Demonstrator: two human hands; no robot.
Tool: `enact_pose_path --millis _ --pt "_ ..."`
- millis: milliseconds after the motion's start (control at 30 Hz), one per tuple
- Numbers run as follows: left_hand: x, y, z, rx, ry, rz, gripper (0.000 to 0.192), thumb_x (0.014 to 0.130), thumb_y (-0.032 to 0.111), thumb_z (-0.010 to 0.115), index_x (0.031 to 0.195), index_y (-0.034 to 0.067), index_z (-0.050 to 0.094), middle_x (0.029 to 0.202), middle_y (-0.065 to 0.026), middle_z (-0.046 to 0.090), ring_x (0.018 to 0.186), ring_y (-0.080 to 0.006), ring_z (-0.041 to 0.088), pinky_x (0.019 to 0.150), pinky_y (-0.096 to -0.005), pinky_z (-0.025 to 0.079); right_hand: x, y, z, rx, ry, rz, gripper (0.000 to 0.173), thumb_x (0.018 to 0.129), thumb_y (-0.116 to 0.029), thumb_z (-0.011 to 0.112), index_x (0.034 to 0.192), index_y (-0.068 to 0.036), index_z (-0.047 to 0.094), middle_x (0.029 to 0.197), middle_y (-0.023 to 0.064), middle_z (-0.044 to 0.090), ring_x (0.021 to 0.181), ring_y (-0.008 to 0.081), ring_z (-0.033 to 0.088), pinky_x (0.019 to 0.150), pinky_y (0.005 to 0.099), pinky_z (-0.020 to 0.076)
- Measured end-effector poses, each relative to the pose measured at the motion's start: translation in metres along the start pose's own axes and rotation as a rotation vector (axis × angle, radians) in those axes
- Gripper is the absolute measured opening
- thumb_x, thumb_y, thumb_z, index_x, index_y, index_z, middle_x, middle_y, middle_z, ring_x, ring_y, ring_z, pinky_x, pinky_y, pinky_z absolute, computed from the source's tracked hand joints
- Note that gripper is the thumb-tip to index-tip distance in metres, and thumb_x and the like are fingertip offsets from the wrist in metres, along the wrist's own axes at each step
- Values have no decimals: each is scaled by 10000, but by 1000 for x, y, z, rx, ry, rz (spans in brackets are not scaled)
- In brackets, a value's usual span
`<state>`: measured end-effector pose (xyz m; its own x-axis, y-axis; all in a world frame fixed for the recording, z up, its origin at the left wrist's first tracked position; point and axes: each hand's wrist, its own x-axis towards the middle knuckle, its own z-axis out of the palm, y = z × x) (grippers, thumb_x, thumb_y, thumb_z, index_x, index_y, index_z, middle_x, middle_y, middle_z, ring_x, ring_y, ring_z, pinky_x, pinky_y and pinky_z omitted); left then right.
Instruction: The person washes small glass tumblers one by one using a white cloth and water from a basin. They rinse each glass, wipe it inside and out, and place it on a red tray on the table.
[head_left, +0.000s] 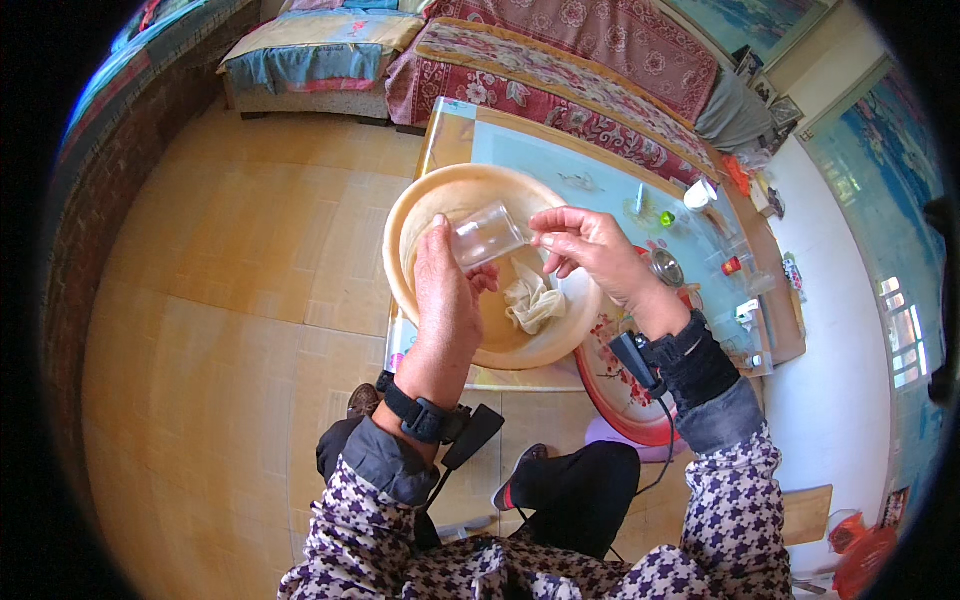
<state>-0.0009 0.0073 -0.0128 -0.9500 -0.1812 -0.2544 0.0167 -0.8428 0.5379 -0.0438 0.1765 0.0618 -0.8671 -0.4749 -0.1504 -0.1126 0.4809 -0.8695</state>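
Observation:
A clear drinking glass (486, 235) lies tilted over a cream plastic basin (394, 262). My left hand (444, 289) holds it around the base end, with the thumb uppermost. At its other end, the fingertips of my right hand (589, 244) pinch what looks like the handle or rim; the fingers partly hide that spot. Below the glass, a crumpled whitish cloth (534, 301) rests inside the basin. Any water in there is hard to make out. The basin stands on the near left part of a glass-topped table (517, 154).
Right of the basin, a red-rimmed, flower-patterned tray (611, 409) overhangs the table's front edge. A metal lid (666, 268), a white cup (700, 195), a green item (667, 218) and several glasses stand farther right. A covered sofa (570, 82) lines the back.

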Motion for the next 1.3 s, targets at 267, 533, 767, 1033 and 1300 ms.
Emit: enact_pose_path --millis 267,533,767,1033,1300 --pt "-5 3 7 -21 24 38 383 969 440 469 1114 85 483 870 -79 581 565 -169 563 500 -275 470 5 66 27 -1023 -447 -74 426 750 -239 724 1149 -107 655 1029 189 663 931 342 644 841 401 504" --pt "-2 2 0 -14 53 -25 381 977 404 478 1134 58 504 888 -94 602 589 -185 562 502 -289 456 10 49 -11 -145 -101 105 180 869 -193 674 965 -42 661 794 -3 620 735 74 533 678 257 461" --pt "1 -3 3 82 34 -58 338 990 384 445 1088 62 468 866 -87 574 536 -157 548 432 -251 433 -2 14 -4 205 93 -52 263 916 -149 633 1134 -5 607 1011 20 654 890 72 603 803 234 491" --pt "-1 0 6 140 38 -67 345 982 384 459 1085 55 471 857 -88 570 523 -154 546 429 -250 430 -4 -10 -11 509 253 -107 237 894 -92 642 1105 -8 573 985 60 648 885 111 628 812 256 522" --pt "-5 -4 9 161 8 -80 363 982 394 452 1072 43 470 794 -79 562 504 -148 535 424 -255 417 9 9 7 316 232 -66 288 888 -96 673 1138 -6 560 1000 41 647 900 98 614 833 248 499"
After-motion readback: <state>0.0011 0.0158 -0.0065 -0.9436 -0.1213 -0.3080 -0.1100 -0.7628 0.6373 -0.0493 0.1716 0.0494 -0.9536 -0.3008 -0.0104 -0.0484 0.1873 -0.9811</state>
